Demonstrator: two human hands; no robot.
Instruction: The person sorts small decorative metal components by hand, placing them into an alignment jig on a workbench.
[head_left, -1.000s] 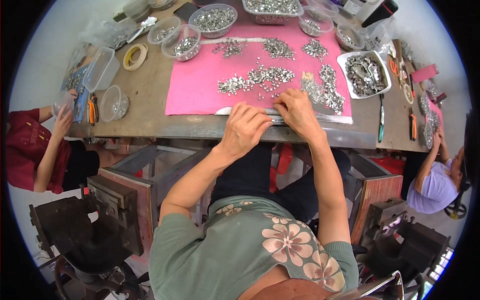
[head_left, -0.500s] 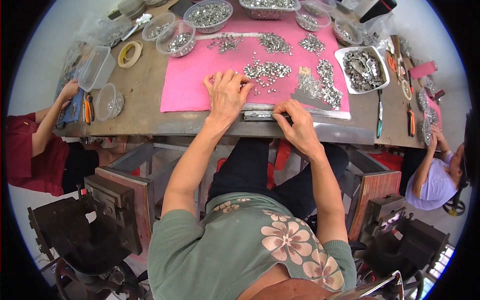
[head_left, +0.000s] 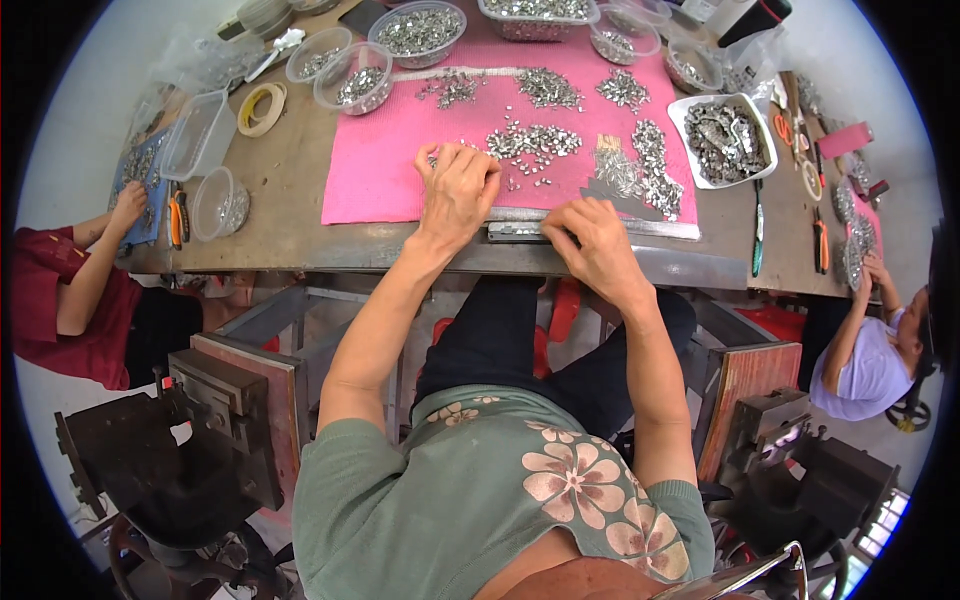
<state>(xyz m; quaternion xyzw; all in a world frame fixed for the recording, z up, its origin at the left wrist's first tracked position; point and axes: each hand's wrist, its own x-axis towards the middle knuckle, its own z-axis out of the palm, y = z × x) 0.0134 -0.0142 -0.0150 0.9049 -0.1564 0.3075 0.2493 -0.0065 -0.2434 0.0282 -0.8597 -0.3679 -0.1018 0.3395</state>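
Observation:
My left hand [head_left: 458, 192] rests over the pink mat [head_left: 370, 180], its fingers curled and tips down among small shiny metal pieces. What those fingertips grip, if anything, is hidden. At the mat's near edge lies a narrow slotted metal bar [head_left: 514, 231]. My right hand [head_left: 600, 245] touches the bar's right end, thumb and forefinger drawn together; anything pinched there is too small to make out. Just beyond my hands spreads a loose pile of small metal pieces [head_left: 535, 143]. Right of it lie a heap of thin metal pins [head_left: 618, 172] and another pile of metal parts [head_left: 657, 168].
A white tray of metal parts [head_left: 722, 140] stands to the right, and clear tubs [head_left: 418, 30] of parts line the back. Tape [head_left: 262, 108], an empty clear box [head_left: 197, 137] and orange-handled pliers [head_left: 179, 218] are at left. Co-workers [head_left: 75, 300] sit on both sides.
My left hand has shifted slightly, its fingers more bunched. My right hand has turned a little at the bar's end, fingers more curled. The left co-worker's hands have moved lower and nearer.

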